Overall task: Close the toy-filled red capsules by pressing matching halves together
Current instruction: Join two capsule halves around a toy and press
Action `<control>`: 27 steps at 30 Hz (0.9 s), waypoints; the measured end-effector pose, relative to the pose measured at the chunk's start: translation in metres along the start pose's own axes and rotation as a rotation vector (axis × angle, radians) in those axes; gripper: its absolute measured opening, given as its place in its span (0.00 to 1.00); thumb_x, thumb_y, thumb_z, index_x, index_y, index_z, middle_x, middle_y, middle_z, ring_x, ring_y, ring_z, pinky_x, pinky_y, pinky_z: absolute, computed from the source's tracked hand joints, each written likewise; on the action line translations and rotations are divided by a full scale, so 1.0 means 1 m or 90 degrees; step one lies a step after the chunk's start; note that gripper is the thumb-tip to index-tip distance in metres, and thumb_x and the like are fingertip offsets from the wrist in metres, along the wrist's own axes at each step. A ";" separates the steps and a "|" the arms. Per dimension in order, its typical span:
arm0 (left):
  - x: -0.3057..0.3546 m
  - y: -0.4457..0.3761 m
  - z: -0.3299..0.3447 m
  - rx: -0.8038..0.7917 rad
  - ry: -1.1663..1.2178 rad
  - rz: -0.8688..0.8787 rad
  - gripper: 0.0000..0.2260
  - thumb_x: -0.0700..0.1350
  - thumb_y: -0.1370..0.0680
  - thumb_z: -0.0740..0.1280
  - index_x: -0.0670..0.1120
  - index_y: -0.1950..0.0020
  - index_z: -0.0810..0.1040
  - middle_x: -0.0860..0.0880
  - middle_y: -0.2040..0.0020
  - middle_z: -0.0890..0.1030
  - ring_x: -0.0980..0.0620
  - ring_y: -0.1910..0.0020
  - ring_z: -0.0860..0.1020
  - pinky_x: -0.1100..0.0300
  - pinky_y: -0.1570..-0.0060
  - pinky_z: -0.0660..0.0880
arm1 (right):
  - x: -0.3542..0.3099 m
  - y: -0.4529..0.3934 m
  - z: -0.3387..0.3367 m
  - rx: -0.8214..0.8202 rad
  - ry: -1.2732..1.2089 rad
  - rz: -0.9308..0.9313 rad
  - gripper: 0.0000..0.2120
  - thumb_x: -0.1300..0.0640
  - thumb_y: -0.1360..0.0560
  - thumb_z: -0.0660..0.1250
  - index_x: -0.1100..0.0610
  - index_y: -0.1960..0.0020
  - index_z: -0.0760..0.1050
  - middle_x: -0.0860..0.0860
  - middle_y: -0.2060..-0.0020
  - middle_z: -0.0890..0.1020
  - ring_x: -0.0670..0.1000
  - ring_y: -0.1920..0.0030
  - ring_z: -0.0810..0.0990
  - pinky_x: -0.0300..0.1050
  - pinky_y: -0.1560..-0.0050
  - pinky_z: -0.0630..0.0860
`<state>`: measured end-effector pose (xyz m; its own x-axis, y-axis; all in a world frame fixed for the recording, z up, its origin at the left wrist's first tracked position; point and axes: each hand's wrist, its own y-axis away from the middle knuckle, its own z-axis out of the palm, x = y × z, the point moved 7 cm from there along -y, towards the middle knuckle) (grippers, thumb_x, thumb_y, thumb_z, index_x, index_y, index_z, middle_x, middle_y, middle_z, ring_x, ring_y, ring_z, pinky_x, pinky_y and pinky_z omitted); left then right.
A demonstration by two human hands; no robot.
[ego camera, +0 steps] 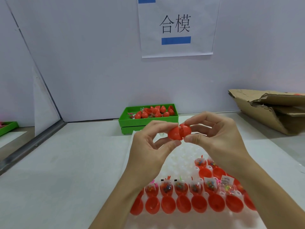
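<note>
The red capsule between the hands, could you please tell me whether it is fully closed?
Not fully: the red capsule shows a gap at its seam, halves misaligned.

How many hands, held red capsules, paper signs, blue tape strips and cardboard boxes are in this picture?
Hands: 2, left hand and right hand
Held red capsule: 1
Paper sign: 1
Blue tape strips: 2
Cardboard box: 1
Total: 7
</note>
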<state>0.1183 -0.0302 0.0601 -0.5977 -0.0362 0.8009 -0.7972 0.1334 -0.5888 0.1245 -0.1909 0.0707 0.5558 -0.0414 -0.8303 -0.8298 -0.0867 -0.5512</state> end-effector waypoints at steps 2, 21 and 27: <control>0.000 -0.001 -0.001 0.004 -0.022 0.000 0.18 0.31 0.30 0.75 0.49 0.46 0.84 0.53 0.50 0.82 0.55 0.46 0.81 0.65 0.47 0.79 | 0.000 0.000 0.000 0.007 0.021 -0.010 0.14 0.70 0.34 0.78 0.55 0.55 0.82 0.49 0.60 0.87 0.50 0.57 0.87 0.39 0.55 0.82; 0.008 0.000 -0.001 0.052 -0.104 0.021 0.20 0.28 0.30 0.74 0.52 0.47 0.83 0.51 0.52 0.82 0.59 0.51 0.81 0.70 0.53 0.79 | 0.000 -0.002 -0.003 -0.024 0.010 -0.067 0.18 0.78 0.37 0.76 0.55 0.59 0.85 0.54 0.57 0.86 0.56 0.56 0.86 0.45 0.55 0.84; 0.008 0.002 0.000 0.068 -0.174 0.067 0.18 0.29 0.30 0.75 0.46 0.44 0.85 0.52 0.53 0.81 0.58 0.52 0.81 0.67 0.53 0.80 | 0.002 0.000 0.001 -0.031 0.035 -0.072 0.16 0.76 0.36 0.76 0.56 0.58 0.83 0.51 0.57 0.86 0.56 0.55 0.86 0.47 0.55 0.84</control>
<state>0.1117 -0.0299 0.0652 -0.6662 -0.2944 0.6851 -0.7260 0.0461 -0.6861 0.1257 -0.1898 0.0692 0.6492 -0.0830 -0.7560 -0.7586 -0.1421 -0.6359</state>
